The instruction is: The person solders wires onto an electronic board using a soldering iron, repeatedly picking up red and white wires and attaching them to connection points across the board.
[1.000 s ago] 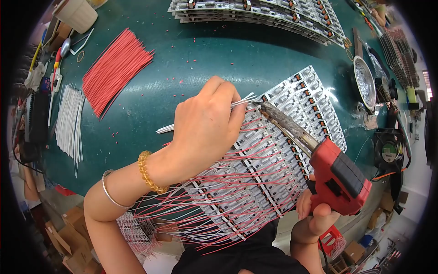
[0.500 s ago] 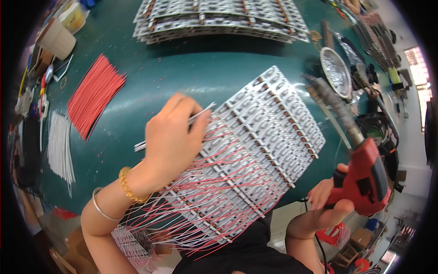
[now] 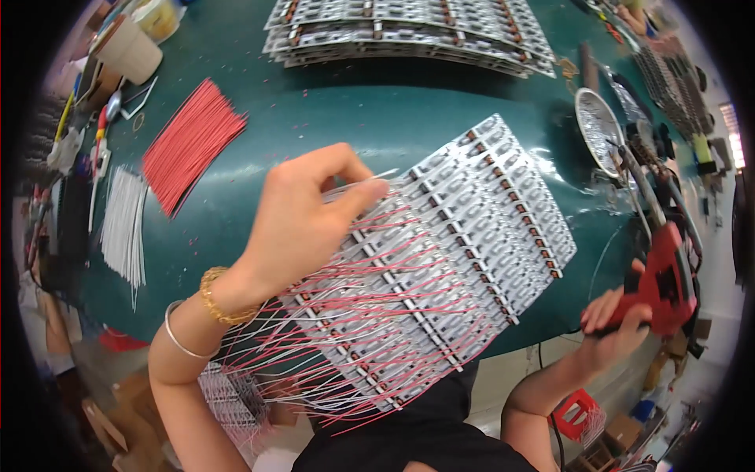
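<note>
Right hand (image 3: 616, 316) gripping soldering gun (image 3: 668, 279), bowl (image 3: 585, 146) holding silvery material (image 3: 600, 124)

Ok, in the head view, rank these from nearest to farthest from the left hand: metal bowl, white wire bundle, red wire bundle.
1. Red wire bundle: up and left of the left hand.
2. White wire bundle: farther left.
3. Metal bowl: across on the right.

An electronics workshop — a green-topped bench (image 3: 259, 177) carries a stack of circuit panels (image 3: 417, 35) on its far side, while a wired panel (image 3: 480, 228) reaches past its near edge. Cut red wires (image 3: 191, 145) and white wires (image 3: 123, 224) lie toward the left edge; a red soldering gun (image 3: 668, 253) is held near the right edge — and cardboard boxes (image 3: 138, 397) sit off the near left corner.
</note>
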The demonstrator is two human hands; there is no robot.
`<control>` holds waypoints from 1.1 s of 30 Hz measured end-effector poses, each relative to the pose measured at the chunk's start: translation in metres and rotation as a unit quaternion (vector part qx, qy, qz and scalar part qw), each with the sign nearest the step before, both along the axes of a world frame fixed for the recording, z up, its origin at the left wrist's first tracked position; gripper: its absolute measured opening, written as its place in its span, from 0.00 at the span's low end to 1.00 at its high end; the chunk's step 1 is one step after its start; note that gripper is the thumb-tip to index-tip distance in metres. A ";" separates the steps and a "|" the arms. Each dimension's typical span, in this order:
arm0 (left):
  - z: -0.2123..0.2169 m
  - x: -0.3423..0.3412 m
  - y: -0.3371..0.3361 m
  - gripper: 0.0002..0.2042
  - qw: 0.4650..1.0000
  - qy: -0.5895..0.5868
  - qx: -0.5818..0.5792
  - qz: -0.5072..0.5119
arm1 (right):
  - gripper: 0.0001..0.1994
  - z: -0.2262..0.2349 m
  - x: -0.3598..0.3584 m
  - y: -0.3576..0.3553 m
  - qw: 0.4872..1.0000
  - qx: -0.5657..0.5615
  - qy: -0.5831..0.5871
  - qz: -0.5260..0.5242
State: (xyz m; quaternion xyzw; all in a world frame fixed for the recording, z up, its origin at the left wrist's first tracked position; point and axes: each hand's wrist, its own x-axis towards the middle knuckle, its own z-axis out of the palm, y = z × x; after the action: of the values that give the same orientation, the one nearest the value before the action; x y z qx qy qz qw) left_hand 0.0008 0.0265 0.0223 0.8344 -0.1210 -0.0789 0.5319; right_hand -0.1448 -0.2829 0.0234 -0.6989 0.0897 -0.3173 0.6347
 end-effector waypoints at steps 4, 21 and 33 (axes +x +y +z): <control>-0.014 -0.009 -0.008 0.05 0.995 -0.087 0.054 -0.011 | 0.46 -0.012 -0.027 0.058 0.988 0.139 0.051 0.034; -0.033 -0.013 -0.013 0.06 0.981 -0.160 0.108 0.009 | 0.40 -0.022 -0.031 0.093 0.954 0.105 0.242 0.141; -0.032 -0.014 -0.016 0.06 0.967 -0.218 0.134 -0.001 | 0.44 -0.022 -0.043 0.084 0.957 0.098 0.199 0.188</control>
State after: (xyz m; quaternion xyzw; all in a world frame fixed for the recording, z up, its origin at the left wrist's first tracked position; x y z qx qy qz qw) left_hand -0.0134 0.0101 -0.0099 0.8951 -0.2234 0.0886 0.3756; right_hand -0.1883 -0.1986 0.0014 -0.6867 0.1117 -0.0365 0.7173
